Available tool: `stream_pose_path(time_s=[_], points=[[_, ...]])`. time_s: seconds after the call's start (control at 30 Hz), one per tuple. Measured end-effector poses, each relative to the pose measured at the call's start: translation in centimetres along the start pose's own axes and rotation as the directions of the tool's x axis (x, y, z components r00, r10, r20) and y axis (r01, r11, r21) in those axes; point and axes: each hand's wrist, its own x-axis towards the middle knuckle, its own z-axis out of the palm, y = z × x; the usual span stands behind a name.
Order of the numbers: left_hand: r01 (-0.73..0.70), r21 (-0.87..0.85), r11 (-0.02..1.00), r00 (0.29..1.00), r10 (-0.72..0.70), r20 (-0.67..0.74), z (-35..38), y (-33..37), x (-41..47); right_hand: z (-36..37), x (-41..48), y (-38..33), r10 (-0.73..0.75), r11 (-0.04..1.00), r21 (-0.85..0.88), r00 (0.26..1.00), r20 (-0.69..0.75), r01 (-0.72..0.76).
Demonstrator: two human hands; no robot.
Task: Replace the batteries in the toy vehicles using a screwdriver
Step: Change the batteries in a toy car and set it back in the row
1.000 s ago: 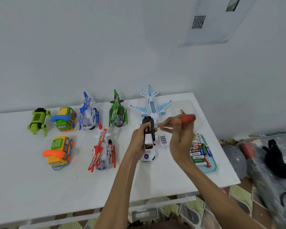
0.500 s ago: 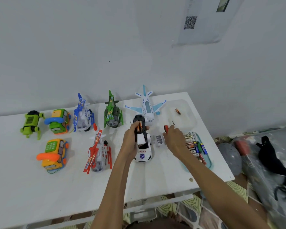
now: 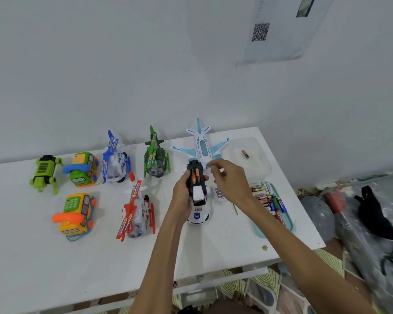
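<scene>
On a white table [image 3: 55, 257] against a bare wall [image 3: 100, 75], the left hand [image 3: 182, 193] grips a white plastic police car [image 3: 199, 214], its black battery bay [image 3: 192, 166] open, two orange batteries [image 3: 196, 175] inside. The right hand [image 3: 230, 182] hovers alongside, fingertips bunched, contents unclear. Seven other toys [image 3: 136, 211] await.

The toy police car [image 3: 199, 214] shows "LICE" in red on its hood, above a blue badge. One battery [image 3: 258, 189] in the teal tray [image 3: 289, 223] reads "EVEREADY". A wall sheet [image 3: 279, 41] carries a QR code [image 3: 260, 32].
</scene>
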Motion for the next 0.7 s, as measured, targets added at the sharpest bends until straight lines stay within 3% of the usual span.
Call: stream_pose_path(time_s=[0.3,0.5,0.7], points=[[0.010,-0.048,0.999,0.999,-0.008,0.035,0.4,-0.1,0.2,0.7,-0.7,-2.1,-0.065,0.986,-0.145,0.988,0.138,0.085],[-0.002,-0.009,1.000,0.999,0.003,0.042,0.3,-0.2,0.3,0.5,-0.6,-2.5,-0.074,0.987,-0.137,0.992,0.107,0.088],[-0.007,0.099,0.995,1.000,0.008,-0.002,0.5,-1.6,0.8,0.6,-0.7,-2.4,0.046,0.999,-0.030,0.999,0.018,-0.045]])
